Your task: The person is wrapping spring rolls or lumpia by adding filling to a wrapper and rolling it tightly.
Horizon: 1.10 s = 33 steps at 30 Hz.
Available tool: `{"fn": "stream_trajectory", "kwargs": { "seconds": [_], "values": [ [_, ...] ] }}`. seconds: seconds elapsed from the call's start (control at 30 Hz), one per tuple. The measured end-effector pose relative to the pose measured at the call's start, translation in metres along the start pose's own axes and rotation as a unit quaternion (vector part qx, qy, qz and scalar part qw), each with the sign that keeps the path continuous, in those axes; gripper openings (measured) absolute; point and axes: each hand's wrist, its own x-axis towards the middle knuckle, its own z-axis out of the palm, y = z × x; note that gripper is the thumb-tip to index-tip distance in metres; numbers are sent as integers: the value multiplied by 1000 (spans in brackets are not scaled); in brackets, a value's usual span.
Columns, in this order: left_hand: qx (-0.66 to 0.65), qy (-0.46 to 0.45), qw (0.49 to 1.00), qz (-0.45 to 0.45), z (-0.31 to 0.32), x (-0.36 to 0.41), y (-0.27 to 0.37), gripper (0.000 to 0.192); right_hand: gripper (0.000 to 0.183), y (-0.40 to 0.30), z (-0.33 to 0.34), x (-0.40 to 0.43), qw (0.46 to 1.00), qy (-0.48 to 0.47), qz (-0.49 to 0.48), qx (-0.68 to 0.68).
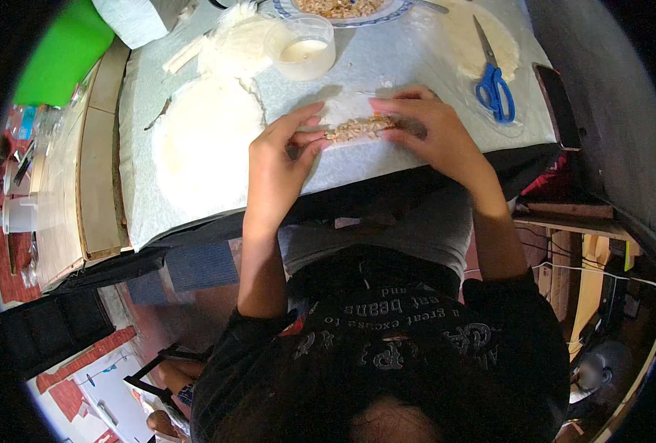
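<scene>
A thin white wrapper (351,103) lies on the cloth-covered table before me, with a strip of minced filling (358,129) along its near part. My left hand (284,152) pinches the wrapper's left side at the end of the filling, thumb below and fingers above. At the other end, the fingers and thumb of my right hand (436,130) close around the wrapper's right side and partly hide the filling. Left of my left hand lies a brightly lit pile of round wrappers (206,147). A clear plastic tub (328,55) holding pale liquid stands beyond my hands.
A blue-patterned plate (289,12) of filling sits at the back, near more wrappers (234,47) and pale rolls (184,54). Blue-handled scissors (494,91) rest on plastic beside a round wrapper (486,33). A phone (557,108) lies at the right edge.
</scene>
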Motion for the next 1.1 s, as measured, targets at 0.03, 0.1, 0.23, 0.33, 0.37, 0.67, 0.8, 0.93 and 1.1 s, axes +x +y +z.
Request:
{"fn": "stream_trajectory", "kwargs": {
  "seconds": [0.03,0.1,0.23,0.33,0.37,0.67,0.8,0.93,1.1],
  "values": [
    [-2,-1,1000,5,0,0,0,50,34,1,-1,0,1000,1,0,0],
    [-18,-5,1000,-4,-2,-2,1,50,37,2,-3,1,998,-49,-12,-30],
    [-31,3,999,-10,-5,-7,0,50,37,3,-9,-2,1000,-16,-3,-18],
    [-49,-4,999,-20,-6,-10,-1,50,37,1,-9,-6,999,-20,22,-30],
    [-50,-4,999,-20,-7,-11,-1,50,36,-2,-10,-7,999,-15,29,-19],
    [-35,23,998,-43,-20,-16,4,51,29,-10,-25,-23,988,97,59,-100],
    [11,58,996,-60,-26,-15,10,43,21,-13,-29,-30,972,120,109,-168],
    [211,43,972,-95,-21,-15,11,25,17,-13,-16,-32,973,123,96,-168],
    [275,48,960,-31,-7,-16,8,22,17,-18,-3,-27,972,113,161,-129]
  ]
}}
